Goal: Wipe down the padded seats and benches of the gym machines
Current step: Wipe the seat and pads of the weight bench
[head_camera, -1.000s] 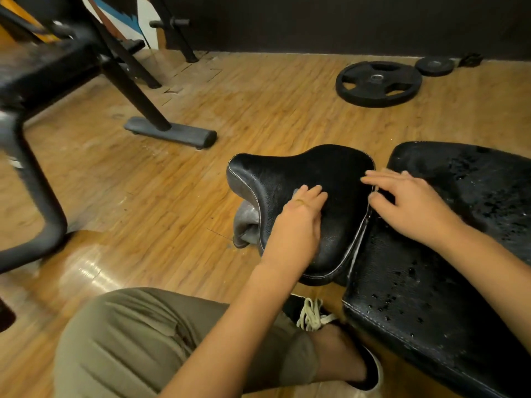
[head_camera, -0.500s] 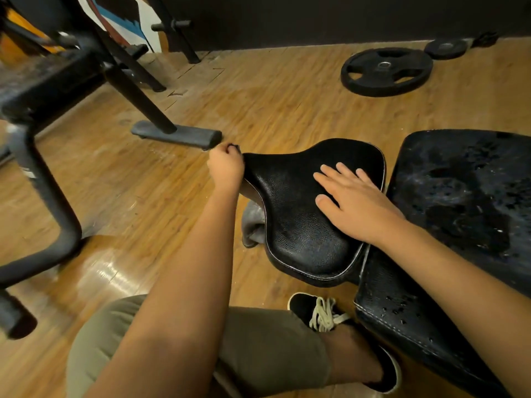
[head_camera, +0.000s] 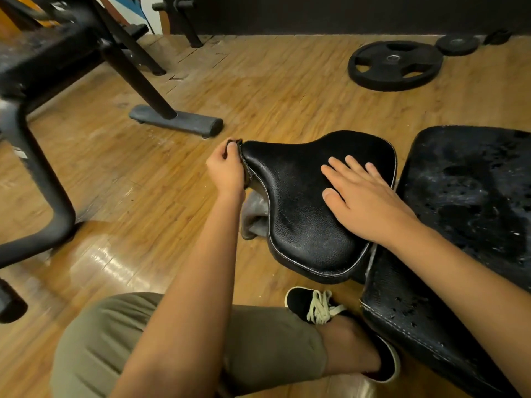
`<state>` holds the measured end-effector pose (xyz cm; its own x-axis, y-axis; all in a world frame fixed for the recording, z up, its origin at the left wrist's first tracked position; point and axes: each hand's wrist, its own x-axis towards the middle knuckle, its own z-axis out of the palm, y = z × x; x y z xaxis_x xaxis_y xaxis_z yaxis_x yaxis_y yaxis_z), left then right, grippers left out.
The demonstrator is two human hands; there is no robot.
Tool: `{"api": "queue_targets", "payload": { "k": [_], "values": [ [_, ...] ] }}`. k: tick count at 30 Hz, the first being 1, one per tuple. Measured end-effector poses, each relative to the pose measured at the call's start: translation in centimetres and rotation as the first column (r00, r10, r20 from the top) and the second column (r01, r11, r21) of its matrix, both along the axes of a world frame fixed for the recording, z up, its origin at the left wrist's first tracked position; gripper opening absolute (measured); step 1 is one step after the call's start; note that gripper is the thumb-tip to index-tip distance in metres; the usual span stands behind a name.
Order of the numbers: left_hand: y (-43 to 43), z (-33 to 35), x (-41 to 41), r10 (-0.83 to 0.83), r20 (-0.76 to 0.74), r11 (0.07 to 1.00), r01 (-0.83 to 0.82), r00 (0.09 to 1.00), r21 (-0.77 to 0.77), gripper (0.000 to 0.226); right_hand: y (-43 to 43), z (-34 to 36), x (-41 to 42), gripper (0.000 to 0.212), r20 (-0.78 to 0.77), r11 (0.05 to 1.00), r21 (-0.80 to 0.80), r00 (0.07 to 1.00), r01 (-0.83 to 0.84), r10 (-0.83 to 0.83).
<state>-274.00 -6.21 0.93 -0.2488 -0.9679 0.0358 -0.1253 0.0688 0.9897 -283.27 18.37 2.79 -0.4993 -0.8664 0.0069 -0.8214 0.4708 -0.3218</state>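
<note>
Could drop the cloth [head_camera: 254, 216], barely pinched at the seat [head_camera: 301, 211] nose by left hand [head_camera: 227, 168], right hand [head_camera: 365, 202] spread flat.

Black padded seat [head_camera: 304, 208] with white stitching, beside droplet-speckled bench pad [head_camera: 471, 202]

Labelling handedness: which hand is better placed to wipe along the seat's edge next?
Left, likely. The left hand grips the grey cloth at the edge of the seat; the right hand lies flat and bare on top, seemingly steadying.
</note>
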Motion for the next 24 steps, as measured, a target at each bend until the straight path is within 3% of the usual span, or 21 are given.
{"api": "queue_targets", "payload": {
  "k": [3,5,8,11,13,16,22,24],
  "values": [
    [-3.0,1.9,-0.4,-0.26,0.002,0.953,0.256,0.966,0.165,0.023,-0.1,-0.1,0.1,0.056,-0.004,1.0,0.0,1.0,0.002,-0.002],
    [-3.4,2.3,0.0,-0.341,-0.017,0.92,0.337,0.94,0.198,0.024,-0.1,-0.1,0.1,0.056,-0.006,1.0,-0.006,1.0,0.004,-0.004],
    [-2.1,0.9,0.8,-0.229,-0.015,0.97,0.229,0.973,0.079,0.018,-0.2,-0.1,0.1,0.056,-0.007,1.0,-0.006,1.0,0.007,-0.007],
    [1.8,-0.7,1.5,0.013,-0.046,0.999,-0.015,0.999,-0.043,0.031,-0.2,-0.1,0.1,0.056,-0.004,1.0,-0.003,1.0,0.011,-0.011],
    [4.5,-1.0,1.6,0.108,-0.112,0.994,-0.108,0.988,0.003,0.036,-0.3,-0.1,0.1,0.056,-0.006,1.0,-0.006,1.0,0.011,-0.011],
    [7.2,-1.0,1.7,0.123,-0.166,0.99,-0.11,0.979,0.083,0.039,-0.5,-0.1,0.1,0.056,-0.01,1.0,-0.005,1.0,0.015,-0.015],
    [9.1,-2.0,5.5,-0.179,-0.052,0.966,0.186,0.982,0.181,0.042,-0.7,-0.3,0.3,0.056,-0.029,1.0,-0.003,0.999,0.016,-0.016],
    [10.1,-2.5,6.9,-0.252,-0.071,0.941,0.262,0.965,0.214,0.03,-0.7,-0.3,0.4,0.056,-0.035,1.0,-0.005,0.999,0.014,-0.014]
  ]
}}
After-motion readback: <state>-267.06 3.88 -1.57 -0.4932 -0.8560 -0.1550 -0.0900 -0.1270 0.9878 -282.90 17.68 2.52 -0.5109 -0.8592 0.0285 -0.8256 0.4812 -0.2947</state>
